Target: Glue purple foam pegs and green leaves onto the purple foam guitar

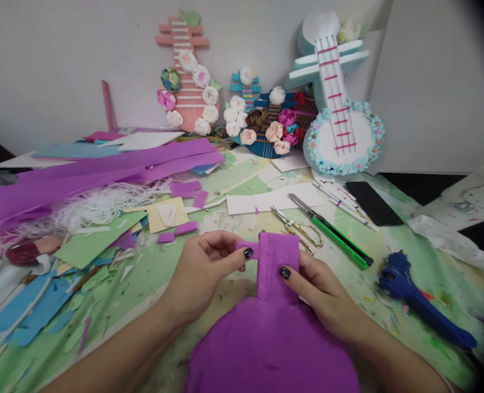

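Note:
A purple guitar-shaped craft piece (272,338) lies in front of me, its round body near the bottom edge and its neck pointing away. My left hand (205,273) pinches a small purple strip (250,250) against the left side of the neck. My right hand (319,289) holds the neck from the right, thumb pressed on its front. Both hands are closed on the piece.
Gold-handled scissors (301,229), a green utility knife (336,234) and a blue glue gun (418,300) lie to the right. A black phone (373,203) lies beyond them. Purple paper sheets (82,174) and scraps cover the left. Decorated guitar models (336,98) lean on the wall.

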`<state>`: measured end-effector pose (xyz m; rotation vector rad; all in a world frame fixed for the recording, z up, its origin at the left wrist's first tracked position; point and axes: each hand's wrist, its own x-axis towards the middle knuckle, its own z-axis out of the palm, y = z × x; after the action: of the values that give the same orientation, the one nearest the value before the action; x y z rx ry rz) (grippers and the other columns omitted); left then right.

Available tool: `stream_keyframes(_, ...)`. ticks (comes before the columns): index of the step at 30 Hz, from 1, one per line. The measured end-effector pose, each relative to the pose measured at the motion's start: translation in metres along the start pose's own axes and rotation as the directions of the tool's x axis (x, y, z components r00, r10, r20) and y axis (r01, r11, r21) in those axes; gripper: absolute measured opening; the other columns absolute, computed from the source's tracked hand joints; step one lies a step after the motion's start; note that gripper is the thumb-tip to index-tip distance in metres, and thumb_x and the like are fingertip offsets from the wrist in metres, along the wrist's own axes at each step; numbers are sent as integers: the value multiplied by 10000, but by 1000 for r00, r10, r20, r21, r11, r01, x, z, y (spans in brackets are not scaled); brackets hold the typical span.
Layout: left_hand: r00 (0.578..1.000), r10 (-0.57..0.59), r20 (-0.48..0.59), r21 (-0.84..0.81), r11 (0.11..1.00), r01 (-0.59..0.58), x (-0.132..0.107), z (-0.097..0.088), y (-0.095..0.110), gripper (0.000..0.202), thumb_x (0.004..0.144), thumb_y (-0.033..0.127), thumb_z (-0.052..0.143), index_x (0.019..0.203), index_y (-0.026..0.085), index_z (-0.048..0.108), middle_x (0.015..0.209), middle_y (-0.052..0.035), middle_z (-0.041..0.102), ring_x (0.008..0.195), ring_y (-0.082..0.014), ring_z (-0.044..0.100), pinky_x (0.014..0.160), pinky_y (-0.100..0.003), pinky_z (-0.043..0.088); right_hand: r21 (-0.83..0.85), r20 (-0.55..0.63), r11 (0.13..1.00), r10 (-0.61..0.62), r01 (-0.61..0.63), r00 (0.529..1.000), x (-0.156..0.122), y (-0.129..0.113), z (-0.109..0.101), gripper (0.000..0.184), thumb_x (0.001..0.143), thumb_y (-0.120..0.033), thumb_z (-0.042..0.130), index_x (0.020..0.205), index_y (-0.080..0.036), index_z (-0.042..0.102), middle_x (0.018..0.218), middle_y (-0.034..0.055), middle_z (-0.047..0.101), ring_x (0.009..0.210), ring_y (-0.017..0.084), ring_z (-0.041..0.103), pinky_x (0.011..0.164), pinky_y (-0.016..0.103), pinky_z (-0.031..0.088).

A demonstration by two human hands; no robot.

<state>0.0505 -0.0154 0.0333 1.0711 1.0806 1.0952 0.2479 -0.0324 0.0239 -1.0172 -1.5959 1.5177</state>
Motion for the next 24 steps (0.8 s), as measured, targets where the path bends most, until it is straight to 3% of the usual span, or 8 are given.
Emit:
stream_keyframes(5, 1000, 2, -10, -6, 1000, -2, 1, -1, 0, 92, 685, 212, 721, 690, 145, 657, 605, 4, 594, 568, -92, 536, 568, -207, 437, 0, 7, 1000, 28, -28, 1000, -1, 1, 0, 348, 920, -385, 462, 1205, -212, 563, 986, 41, 663, 808, 159, 605, 766, 281, 489)
stream_keyframes(14, 997, 58, 45, 20, 998, -59, -2, -3, 0, 87, 723, 239, 709, 737, 170, 656, 641, 9, 597, 606, -97, 557, 599, -207, 449, 9, 8, 1000, -21, 21, 1000, -3, -1, -2, 358, 926, -348, 465, 1263, -248, 532, 1218, 45, 603, 1049, 189, 578, 920, 309, 455)
stream_keyframes(21, 997, 56, 56, -2, 998, -56, 0, -5, 4, 173, 801, 330, 629, 789, 167, 683, 732, -15, 614, 663, -114, 561, 651, -236, 451, 35, -10, 999, -20, 21, 1000, -4, -1, -3, 338, 930, -324, 468, 1255, -258, 536, 1220, 37, 606, 1020, 167, 592, 918, 291, 457)
stream_keyframes(24, 996, 93, 14, -15, 996, -93, 2, -7, 3, 223, 843, 347, 573, 784, 165, 686, 722, -17, 607, 686, -116, 554, 667, -238, 444, 70, -13, 998, -6, 7, 1000, -5, -1, -2, 338, 932, -323, 467, 1257, -265, 535, 1208, 35, 617, 1028, 164, 598, 910, 281, 462)
